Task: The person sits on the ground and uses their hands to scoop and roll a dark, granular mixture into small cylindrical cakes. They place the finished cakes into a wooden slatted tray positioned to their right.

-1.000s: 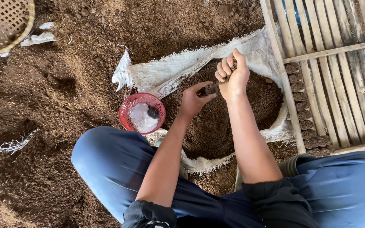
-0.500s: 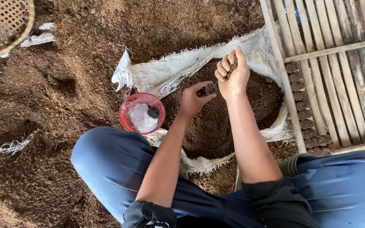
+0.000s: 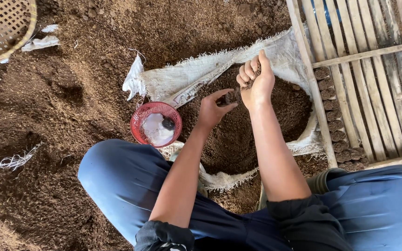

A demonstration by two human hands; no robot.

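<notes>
Loose brown soil covers the floor (image 3: 70,83). Over the open sack (image 3: 201,74), the right hand (image 3: 256,81) is closed on soil; the left hand (image 3: 215,108) pinches a soil plug (image 3: 231,96). Pressing firmly should keep plugs compact.

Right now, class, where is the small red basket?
In the head view, the red basket sits on the soil left of the left hand, beside the white sack.

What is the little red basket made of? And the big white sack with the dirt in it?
The red basket looks like moulded plastic: bright, even colour and a regular mesh of small holes. The white sack looks like woven plastic cloth, dull and coarse, with loose threads fraying along its torn edges. It could be another fibre; the weave is too fine to tell.
</notes>
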